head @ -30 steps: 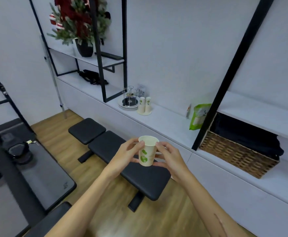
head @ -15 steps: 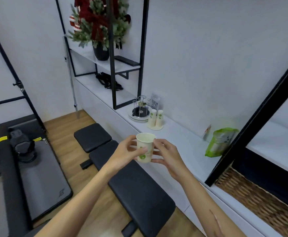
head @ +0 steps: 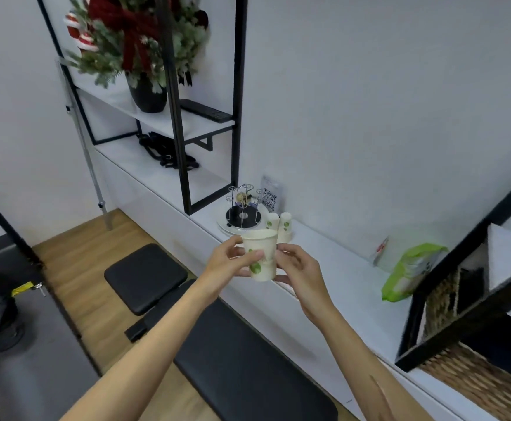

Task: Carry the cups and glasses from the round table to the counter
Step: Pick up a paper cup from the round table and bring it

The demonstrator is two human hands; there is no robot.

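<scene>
The white counter [head: 324, 268] runs along the wall, with two upturned paper cups [head: 279, 224] on it beside a wire rack [head: 243, 212]. Just in front of the counter's edge, the left hand [head: 226, 262] and right hand [head: 299, 265] pinch one paper cup [head: 261, 256] between them — upright, likely for a steady set-down beside the others.

A black padded seat [head: 236, 357] stretches below the hand [head: 228, 262] over a wooden floor [head: 75, 268]. Beyond the hand stands a wire rack on a round black base [head: 243, 215], with a QR-code sign [head: 270, 198] against the wall behind it. Well right of the hand a green bag [head: 406, 275] lies near a wicker basket [head: 472, 375]. Far above the hand, a potted green plant with a red bow [head: 135, 41] and a remote control [head: 207, 110] sit on a shelf [head: 169, 123]; black straps [head: 169, 151] lie below.
</scene>
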